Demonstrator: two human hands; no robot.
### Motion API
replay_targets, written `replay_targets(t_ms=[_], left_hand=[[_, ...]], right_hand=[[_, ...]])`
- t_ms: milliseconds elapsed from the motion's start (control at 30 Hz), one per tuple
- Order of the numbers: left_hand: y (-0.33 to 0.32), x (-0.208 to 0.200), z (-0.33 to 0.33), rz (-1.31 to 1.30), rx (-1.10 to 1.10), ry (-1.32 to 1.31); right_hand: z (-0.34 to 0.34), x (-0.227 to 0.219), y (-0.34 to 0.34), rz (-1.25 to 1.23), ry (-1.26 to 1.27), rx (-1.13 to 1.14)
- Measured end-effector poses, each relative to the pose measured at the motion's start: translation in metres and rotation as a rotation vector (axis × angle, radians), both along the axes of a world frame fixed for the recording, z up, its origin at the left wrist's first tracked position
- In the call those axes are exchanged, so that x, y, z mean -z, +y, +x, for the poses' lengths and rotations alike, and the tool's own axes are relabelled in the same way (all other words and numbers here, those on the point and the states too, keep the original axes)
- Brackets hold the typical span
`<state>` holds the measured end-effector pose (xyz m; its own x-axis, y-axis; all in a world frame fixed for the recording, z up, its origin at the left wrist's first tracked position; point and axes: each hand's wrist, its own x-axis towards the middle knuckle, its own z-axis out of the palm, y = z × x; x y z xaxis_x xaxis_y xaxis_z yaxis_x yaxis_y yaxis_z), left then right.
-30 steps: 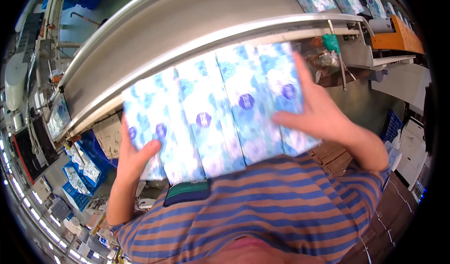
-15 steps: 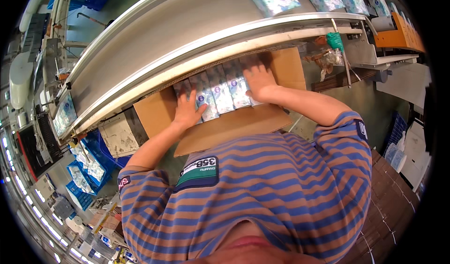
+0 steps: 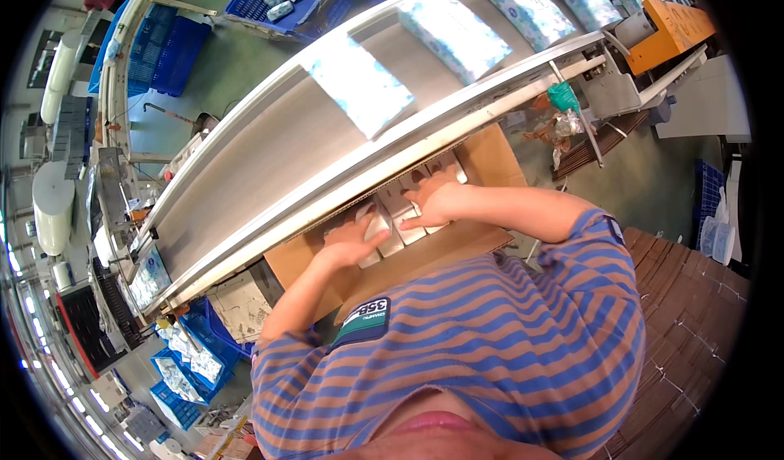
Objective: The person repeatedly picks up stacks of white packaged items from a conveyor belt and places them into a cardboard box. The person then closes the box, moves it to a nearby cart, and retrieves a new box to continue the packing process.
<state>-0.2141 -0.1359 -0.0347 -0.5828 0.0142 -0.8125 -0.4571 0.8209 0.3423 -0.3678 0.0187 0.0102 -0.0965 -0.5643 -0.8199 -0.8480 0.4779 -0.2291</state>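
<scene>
An open cardboard carton (image 3: 449, 245) sits in front of me, against the near side of the conveyor. Upright soft packs (image 3: 394, 205) stand side by side in it, pale and glossy in the light. My left hand (image 3: 353, 241) lies on the packs at the carton's left, its fingers spread. Over the packs on the right rests my right hand (image 3: 434, 200), fingers apart too. Neither hand is wrapped round a pack. My hands hide part of the row.
Several blue-and-white floral packs, among them a nearer pack (image 3: 359, 84), lie on the conveyor (image 3: 253, 174). An orange machine guard (image 3: 671, 35) stands at its right end. Blue crates (image 3: 282, 2) stand beyond the belt. Flattened cardboard (image 3: 670, 329) is stacked at the lower right.
More packs have come into view on the belt, moved leftward. My view has shifted, and both hands stay on the packs in the carton, now a little closer together.
</scene>
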Motion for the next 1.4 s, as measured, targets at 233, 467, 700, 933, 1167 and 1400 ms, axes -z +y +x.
replay_targets(t_ms=[233, 467, 700, 933, 1167, 1400], left_hand=[[0.028, -0.064, -0.025, 0.246, -0.120, 0.342], [-0.079, -0.071, -0.122, -0.699, -0.757, 0.789], [-0.099, -0.033, -0.106, 0.516, -1.076, 1.046], [-0.082, -0.052, -0.117, 0.120, -0.962, 1.105], [-0.059, -0.047, -0.152, 0.245, -0.899, 1.131], [-0.048, -0.052, -0.166, 0.386, -0.896, 1.095]], right_hand=[[-0.015, 0.052, 0.034, -0.314, -0.312, 0.047], [-0.081, -0.075, -0.041, -1.547, 0.283, 0.448], [-0.084, -0.032, -0.086, -0.769, 0.294, 0.831], [-0.113, -0.081, -0.046, -0.995, 0.399, 0.668], [-0.140, -0.080, -0.021, -1.067, 0.410, 0.843], [-0.175, -0.077, 0.031, -1.117, 0.173, 0.820]])
